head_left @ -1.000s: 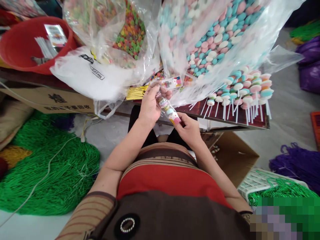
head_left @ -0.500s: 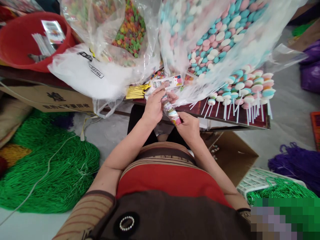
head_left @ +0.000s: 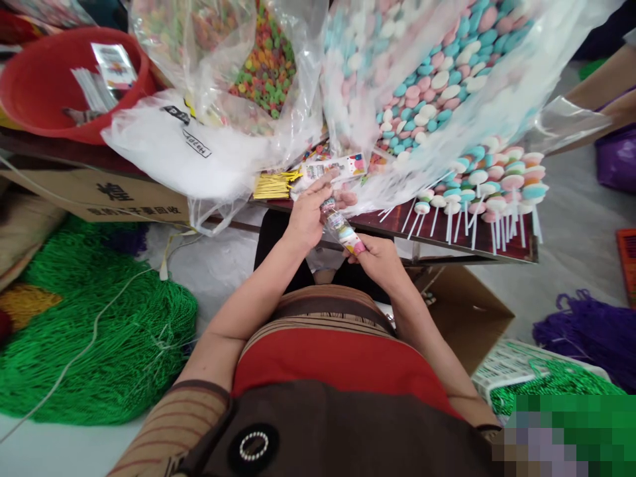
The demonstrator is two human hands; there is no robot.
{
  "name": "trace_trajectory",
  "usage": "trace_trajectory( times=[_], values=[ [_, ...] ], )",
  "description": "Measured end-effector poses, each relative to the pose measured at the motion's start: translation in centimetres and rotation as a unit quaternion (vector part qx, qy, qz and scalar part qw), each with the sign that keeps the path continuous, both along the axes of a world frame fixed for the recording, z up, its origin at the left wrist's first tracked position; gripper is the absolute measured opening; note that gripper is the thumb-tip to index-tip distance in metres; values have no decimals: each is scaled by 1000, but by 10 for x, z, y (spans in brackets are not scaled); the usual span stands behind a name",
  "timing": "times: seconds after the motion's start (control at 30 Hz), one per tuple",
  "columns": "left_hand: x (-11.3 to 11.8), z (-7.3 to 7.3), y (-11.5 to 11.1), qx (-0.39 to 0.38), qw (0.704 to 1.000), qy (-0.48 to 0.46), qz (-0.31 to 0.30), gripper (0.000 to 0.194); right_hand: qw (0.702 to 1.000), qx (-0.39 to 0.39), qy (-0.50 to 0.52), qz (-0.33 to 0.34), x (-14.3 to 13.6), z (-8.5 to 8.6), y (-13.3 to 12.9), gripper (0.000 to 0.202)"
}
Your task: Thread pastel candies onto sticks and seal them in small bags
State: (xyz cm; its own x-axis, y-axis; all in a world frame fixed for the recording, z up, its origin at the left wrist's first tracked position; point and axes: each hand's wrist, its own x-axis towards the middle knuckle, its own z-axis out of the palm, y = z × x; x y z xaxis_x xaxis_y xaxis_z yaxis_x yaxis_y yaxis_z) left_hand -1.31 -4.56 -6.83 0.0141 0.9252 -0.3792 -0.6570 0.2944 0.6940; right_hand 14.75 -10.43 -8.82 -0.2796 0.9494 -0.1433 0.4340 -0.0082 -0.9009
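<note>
A slim, clear candy packet (head_left: 342,230) slants between the two hands, above the lap. The left hand (head_left: 309,215) is curled around its upper end; the right hand (head_left: 373,255) pinches the lower, pink-printed end. If either grip slackens, the smooth film could slip and the packet fall; too hard a squeeze might crush the sweets. Right of the right hand, candy sticks (head_left: 477,189) overhang the table edge (head_left: 387,216), where a sideways elbow bump could topple them.

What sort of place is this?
Probably a candy-packing workshop: a big clear plastic bag of pink, white and blue sweets, a cluster of round pastel sweets on white sticks, and a slim printed clear packet.
</note>
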Motion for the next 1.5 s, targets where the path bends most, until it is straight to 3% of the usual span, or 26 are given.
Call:
trace_trajectory(
  times=[0.23, 0.43, 0.8, 0.97, 1.17, 1.33, 1.5],
  values=[
    [1, 1, -5, 6, 1000, -2, 16, 51, 996, -41, 60, -54, -5, 0, -3, 28],
    [2, -1, -14, 43, 998, 23, 43, 25, 987, 53, 64, -138, 0, 2, -4, 28],
    [7, -7, -18, 142, 976, 145, 86, 23, 988, 92, 25, -120, 6, -6, -14, 36],
    [9, -13, -14, 139, 973, 140, 117, 25, 992, 76, 37, -97, 5, -3, -17, 43],
    [4, 0, -4, 119, 983, 89, 108, 22, 989, 18, 106, -106, 0, 0, -17, 53],
    [3, 11, -11, 126, 987, 57, 86, 29, 984, 20, 136, -116, -7, -3, -14, 56],
    [-6, 9, -9, 115, 983, 112, 93, 34, 985, 7, 152, -84, -15, -6, -12, 56]
  ],
)
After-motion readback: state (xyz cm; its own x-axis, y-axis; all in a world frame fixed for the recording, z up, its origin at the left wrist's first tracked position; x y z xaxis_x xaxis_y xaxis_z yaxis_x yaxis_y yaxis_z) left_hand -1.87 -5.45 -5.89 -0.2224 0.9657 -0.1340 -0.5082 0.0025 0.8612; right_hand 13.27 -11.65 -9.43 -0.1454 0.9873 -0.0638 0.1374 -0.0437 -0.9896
